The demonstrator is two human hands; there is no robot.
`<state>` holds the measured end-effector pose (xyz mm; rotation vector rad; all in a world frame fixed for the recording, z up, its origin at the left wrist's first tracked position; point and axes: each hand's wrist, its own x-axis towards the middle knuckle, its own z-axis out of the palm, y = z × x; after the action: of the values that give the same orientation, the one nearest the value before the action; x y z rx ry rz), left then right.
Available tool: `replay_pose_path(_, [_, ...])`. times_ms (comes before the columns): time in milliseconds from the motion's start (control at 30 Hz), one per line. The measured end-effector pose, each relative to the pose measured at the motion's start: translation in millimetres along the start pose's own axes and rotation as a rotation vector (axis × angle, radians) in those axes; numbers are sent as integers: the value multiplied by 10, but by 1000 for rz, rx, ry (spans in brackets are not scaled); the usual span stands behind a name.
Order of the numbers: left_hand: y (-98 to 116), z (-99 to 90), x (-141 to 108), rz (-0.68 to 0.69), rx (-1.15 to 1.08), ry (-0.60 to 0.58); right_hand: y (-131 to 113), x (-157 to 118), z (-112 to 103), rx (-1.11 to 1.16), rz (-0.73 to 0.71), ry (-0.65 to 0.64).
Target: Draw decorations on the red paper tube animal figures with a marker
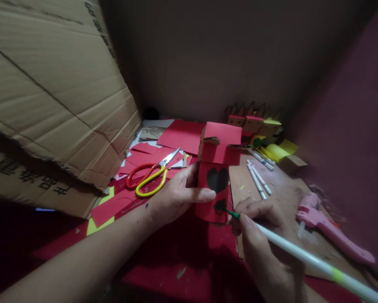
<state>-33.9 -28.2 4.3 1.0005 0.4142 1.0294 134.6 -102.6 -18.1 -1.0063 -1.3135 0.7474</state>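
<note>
My left hand (182,193) is closed around a small figure of cardboard covered in red paper (204,185), its thumb pressed across the front. A dark heart (217,179) is drawn on the figure's body, and a smaller dark flower-like mark (219,207) sits below it. In my right hand (264,240) is a white marker pen (298,252) with a green front end. The pen's tip rests at the edge of the lower mark. Left of the figure lies a pair of scissors (151,179) with one red and one yellow handle loop, blades slightly apart.
Red paper pieces (184,136) lie behind the scissors. Several capped markers (256,181) and a pink glue gun (331,229) are on the board at right. Small paper-covered figures (252,122) stand at the back beside yellow paper (280,149). A large cardboard sheet (59,84) rises at left.
</note>
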Motion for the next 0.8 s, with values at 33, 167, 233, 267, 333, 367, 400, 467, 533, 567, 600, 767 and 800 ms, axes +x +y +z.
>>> replay_pose_path(33, [1, 0, 2, -2, 0, 1, 0, 0, 2, -8, -1, 2])
replay_pose_path(167, [-5, 0, 8, 4, 2, 1, -14, 16, 20, -41, -26, 21])
replay_pose_path(233, [-7, 2, 7, 4, -1, 1, -22, 25, 26, -43, -41, 21])
replay_pose_path(267, [-8, 3, 5, 3, -1, 0, -25, 27, 27, -39, -44, 16])
replay_pose_path(333, [-8, 4, 0, 7, 4, -4, -28, 21, 22, -34, -40, 16])
replay_pose_path(367, [-7, 4, -2, 10, 6, -6, -28, 16, 19, -33, -41, 19])
replay_pose_path(400, [-7, 3, -3, 15, 8, -9, -28, 12, 17, -32, -37, 21])
replay_pose_path(467, [-7, 0, -4, 22, 9, -18, -22, 5, 16, -10, -29, 20])
replay_pose_path(533, [-8, -4, -3, 23, 12, -20, -10, 4, 21, 32, -17, 16])
replay_pose_path(567, [-9, -5, -2, 22, 13, -21, -2, 3, 25, 56, -12, 24])
replay_pose_path(600, [-10, -5, -2, 20, 15, -20, 7, 2, 28, 75, -5, 29])
replay_pose_path(767, [-10, 4, 0, 16, 12, -8, 38, -14, 31, 125, 9, 13])
replay_pose_path(800, [-9, 6, 0, 17, 9, -6, 41, -15, 29, 122, 7, 13])
